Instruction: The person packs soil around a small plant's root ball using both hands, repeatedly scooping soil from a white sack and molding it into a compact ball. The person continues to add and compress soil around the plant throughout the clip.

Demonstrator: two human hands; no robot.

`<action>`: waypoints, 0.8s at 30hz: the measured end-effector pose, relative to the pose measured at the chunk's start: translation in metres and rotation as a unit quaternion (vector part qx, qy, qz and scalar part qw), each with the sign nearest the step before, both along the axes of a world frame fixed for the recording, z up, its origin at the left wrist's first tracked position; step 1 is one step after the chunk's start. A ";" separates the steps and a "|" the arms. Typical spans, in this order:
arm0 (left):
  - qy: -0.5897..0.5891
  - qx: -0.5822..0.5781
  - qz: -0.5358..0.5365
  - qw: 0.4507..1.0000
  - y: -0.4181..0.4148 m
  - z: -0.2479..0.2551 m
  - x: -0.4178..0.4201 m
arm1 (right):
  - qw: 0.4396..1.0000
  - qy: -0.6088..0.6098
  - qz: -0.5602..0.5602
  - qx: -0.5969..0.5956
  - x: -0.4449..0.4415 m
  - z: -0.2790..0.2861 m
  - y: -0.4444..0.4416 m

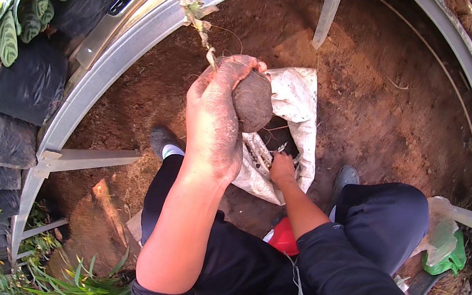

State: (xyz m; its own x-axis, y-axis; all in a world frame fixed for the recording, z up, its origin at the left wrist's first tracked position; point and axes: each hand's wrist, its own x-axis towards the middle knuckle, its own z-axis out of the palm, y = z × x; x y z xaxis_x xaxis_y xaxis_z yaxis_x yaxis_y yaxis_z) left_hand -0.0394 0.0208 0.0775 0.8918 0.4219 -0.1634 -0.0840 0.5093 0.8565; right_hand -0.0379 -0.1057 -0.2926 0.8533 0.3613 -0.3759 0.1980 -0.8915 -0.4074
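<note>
Raised in front of me, my left hand [220, 98] is closed around a brown root ball [253, 101] with fine roots on its surface. A wilted plant stem [199, 16] with dry, curled leaves trails up and away from that hand. On the ground below lies a white woven sack [297, 94] with its mouth open and dark material [281, 136] inside. My right hand [282, 168] is at the sack's near rim, its fingers reaching into the opening beside a small whitish piece. Whether those fingers grip anything is hidden.
Curved metal bench frames [113, 61] with legs flank me. Potted plants in black bags [29, 80] and a phone [122, 2] rest on the left one. A red object [284, 237] lies between my legs. Plastic bags, one green [447, 257], are at right.
</note>
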 end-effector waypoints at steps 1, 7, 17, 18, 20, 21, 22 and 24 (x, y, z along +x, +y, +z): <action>-0.002 0.006 -0.004 1.000 -0.002 0.000 -0.001 | 1.000 0.006 0.009 -0.006 0.004 -0.004 -0.001; 0.017 0.030 0.006 0.999 -0.005 0.002 -0.004 | 0.997 0.053 0.018 -0.055 0.011 -0.009 -0.002; 0.015 0.024 0.004 1.000 0.002 0.008 -0.013 | 0.998 0.038 -0.050 0.023 0.020 -0.007 -0.013; 0.012 0.033 0.007 0.999 0.004 0.006 -0.012 | 0.995 0.031 -0.079 0.046 0.023 -0.001 -0.013; 0.017 0.037 0.022 0.999 0.008 0.006 -0.015 | 0.986 0.023 -0.121 0.108 0.025 0.007 -0.009; 0.018 0.035 0.022 0.999 0.007 0.006 -0.013 | 0.979 0.016 -0.149 0.136 0.028 0.004 -0.017; 0.009 0.017 0.011 1.000 0.005 0.007 -0.010 | 0.982 0.019 -0.126 0.141 0.037 -0.002 -0.024; 0.004 0.022 0.008 1.000 0.004 0.006 -0.005 | 0.901 0.164 -0.258 0.308 0.043 -0.004 -0.029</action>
State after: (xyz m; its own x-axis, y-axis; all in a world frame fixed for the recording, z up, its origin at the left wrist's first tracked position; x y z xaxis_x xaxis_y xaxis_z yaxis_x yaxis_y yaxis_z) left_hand -0.0448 0.0252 0.0834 0.8833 0.4435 -0.1520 -0.0843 0.4692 0.8791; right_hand 0.0054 -0.1349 -0.2965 0.8470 0.1747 -0.5022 -0.3994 -0.4145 -0.8178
